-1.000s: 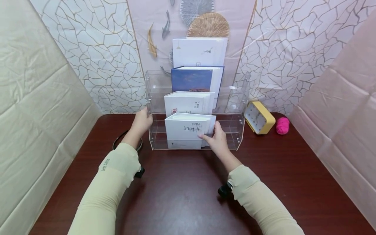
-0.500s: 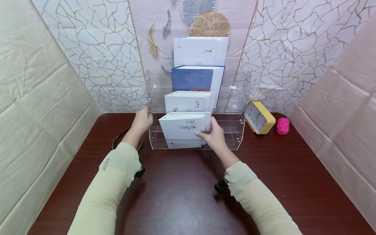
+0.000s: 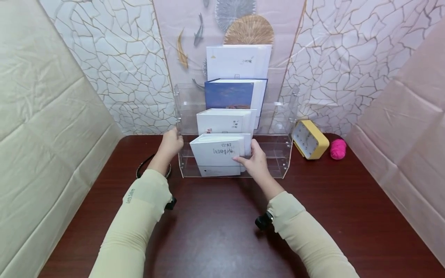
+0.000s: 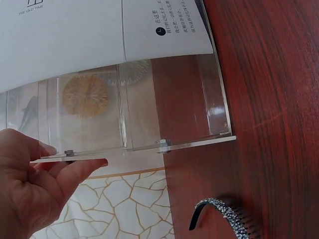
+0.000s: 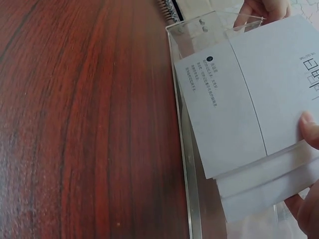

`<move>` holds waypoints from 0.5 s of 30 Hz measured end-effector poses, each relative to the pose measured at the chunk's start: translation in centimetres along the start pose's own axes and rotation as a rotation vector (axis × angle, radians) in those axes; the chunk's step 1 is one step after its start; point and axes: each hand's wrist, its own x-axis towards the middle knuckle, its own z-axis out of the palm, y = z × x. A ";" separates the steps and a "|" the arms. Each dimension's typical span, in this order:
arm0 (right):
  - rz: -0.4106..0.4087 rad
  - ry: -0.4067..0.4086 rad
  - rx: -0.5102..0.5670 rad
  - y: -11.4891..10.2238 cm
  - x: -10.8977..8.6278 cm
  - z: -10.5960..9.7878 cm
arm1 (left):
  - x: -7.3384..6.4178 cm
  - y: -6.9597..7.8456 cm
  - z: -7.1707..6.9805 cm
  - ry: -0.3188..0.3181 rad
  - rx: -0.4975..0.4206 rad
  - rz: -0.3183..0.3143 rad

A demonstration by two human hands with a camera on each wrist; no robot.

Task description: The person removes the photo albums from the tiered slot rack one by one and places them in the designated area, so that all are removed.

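Note:
A clear acrylic rack (image 3: 278, 144) stands at the back of the table with several books in its tiers. My left hand (image 3: 172, 142) grips the rack's left side panel, thumb inside and fingers outside, as the left wrist view shows. My right hand (image 3: 255, 160) holds the front white book (image 3: 217, 154) by its right edge, thumb on the cover and fingers behind. That book leans left in the lowest tier, its lower part behind the clear front panel. Behind it rise another white book (image 3: 222, 121), a blue-covered book (image 3: 227, 94) and a white book (image 3: 236, 60) at the top.
A yellow alarm clock (image 3: 313, 141) and a pink ball of yarn (image 3: 338, 149) sit right of the rack. A dark, glittery headband (image 4: 224, 211) lies on the dark red table (image 3: 208, 231) by the rack's left side. Patterned cloth hangs behind.
The right hand has shifted slightly left with the front book, whose top now tilts further left than a second ago. The left hand keeps its grip on the rack's side.

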 end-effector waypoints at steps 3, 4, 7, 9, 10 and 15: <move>0.006 0.004 0.031 0.1 -0.1 0.0 | -0.1 -0.1 0.1 -0.002 0.007 0.001; 0.006 0.005 0.041 0.2 -0.2 0.1 | -0.1 -0.1 0.1 -0.002 0.011 0.000; -0.002 0.006 0.075 0.2 -0.2 0.1 | 0.0 -0.1 0.1 0.008 0.011 0.000; -0.016 0.010 0.094 0.0 -0.1 0.2 | 0.0 -0.1 0.1 0.012 0.008 -0.001; -0.025 0.013 0.098 -0.2 -0.1 0.2 | 0.1 -0.1 0.1 0.012 0.005 -0.001; -0.059 0.011 0.104 -2.9 -0.3 -0.3 | 0.1 -0.1 -0.1 0.002 0.000 -0.004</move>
